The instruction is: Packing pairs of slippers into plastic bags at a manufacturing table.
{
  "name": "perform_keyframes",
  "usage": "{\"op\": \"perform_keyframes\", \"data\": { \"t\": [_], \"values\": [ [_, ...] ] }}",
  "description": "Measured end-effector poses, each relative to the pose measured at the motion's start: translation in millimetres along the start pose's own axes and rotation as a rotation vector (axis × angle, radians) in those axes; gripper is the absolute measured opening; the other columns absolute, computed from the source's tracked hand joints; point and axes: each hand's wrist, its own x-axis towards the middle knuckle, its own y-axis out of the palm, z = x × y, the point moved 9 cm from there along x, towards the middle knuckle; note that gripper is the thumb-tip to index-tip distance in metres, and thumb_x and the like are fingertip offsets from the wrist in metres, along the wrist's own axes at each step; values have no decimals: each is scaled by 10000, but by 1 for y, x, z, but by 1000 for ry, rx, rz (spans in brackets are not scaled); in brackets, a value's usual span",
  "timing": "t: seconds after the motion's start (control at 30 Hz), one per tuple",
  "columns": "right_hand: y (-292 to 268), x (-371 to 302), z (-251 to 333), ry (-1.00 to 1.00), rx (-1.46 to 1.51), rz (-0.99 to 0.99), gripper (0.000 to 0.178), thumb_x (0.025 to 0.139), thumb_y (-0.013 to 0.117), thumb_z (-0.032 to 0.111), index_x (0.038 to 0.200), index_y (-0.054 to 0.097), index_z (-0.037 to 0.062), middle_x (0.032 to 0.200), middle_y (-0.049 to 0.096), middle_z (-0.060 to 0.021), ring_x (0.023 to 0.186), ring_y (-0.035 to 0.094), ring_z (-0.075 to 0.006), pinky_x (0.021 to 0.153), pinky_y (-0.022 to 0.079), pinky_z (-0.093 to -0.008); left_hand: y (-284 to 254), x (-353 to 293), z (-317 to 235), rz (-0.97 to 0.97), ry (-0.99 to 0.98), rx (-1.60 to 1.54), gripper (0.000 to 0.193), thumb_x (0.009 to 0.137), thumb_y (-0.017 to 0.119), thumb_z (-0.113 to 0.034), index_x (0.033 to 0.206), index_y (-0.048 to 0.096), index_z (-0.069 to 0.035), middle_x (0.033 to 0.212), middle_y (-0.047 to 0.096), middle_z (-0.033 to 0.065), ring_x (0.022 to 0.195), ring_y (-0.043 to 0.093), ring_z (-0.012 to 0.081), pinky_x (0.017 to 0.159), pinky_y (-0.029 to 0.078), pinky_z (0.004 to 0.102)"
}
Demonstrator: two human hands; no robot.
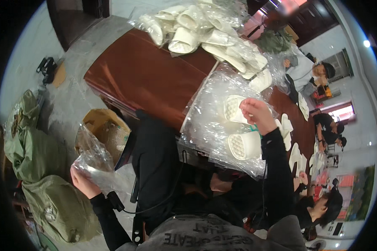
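Note:
Off to the left, my left hand (pixel 83 183) is closed on a crumpled clear plastic bag (pixel 94 147), which hangs partly over an open cardboard box (pixel 107 127). My right hand (pixel 256 114) is raised over the table with thumb and fingers pinched together; whether something small is between them I cannot make out. Just beneath it lies a cream slipper (pixel 232 109) with a quilted insole, partly covered by the hand. A second cream slipper (pixel 244 145) lies nearer to me. Both rest on clear plastic sheeting (pixel 203 106). A small green thing by my right wrist is mostly hidden.
Bagged cream slippers (pixel 184 39) are heaped at the far side of the brown table (pixel 146 69). More loose slippers (pixel 285 129) run along the right, where other people sit working. Green woven sacks (pixel 42 146) stand on the floor at left.

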Motion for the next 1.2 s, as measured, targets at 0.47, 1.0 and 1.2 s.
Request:
{"op": "perform_keyframes", "data": {
  "t": [0.47, 1.0, 1.2],
  "values": [
    [416, 51, 35, -96, -206, 764, 186, 919, 602, 189, 989, 631, 19, 762, 602, -6, 592, 546, -60, 482, 440, -203, -122, -49, 113, -46, -273, 173, 258, 994, 492, -261, 938, 650, -64, 594, 388, -89, 468, 323, 6, 416, 255, 199],
    [119, -23, -3, -240, 107, -79, 253, 947, 551, 140, 1165, 594, 20, 956, 650, -61, 724, 628, -112, 547, 469, -222, 128, -102, -50, 965, 176, 159, 196, 885, 445, -96, 753, 551, 3, 758, 601, 97, 692, 565, 186, 801, 434, 329],
    [-78, -151, -150, -169, -18, -964, 281, 863, 653, 144, 1118, 591, 45, 1005, 579, -69, 637, 603, -134, 464, 448, -235, 309, -232, -134, 1473, 469, 227, 123, 885, 551, -85, 928, 609, 14, 784, 647, 126, 738, 651, 199, 692, 486, 303]
  ]
}}
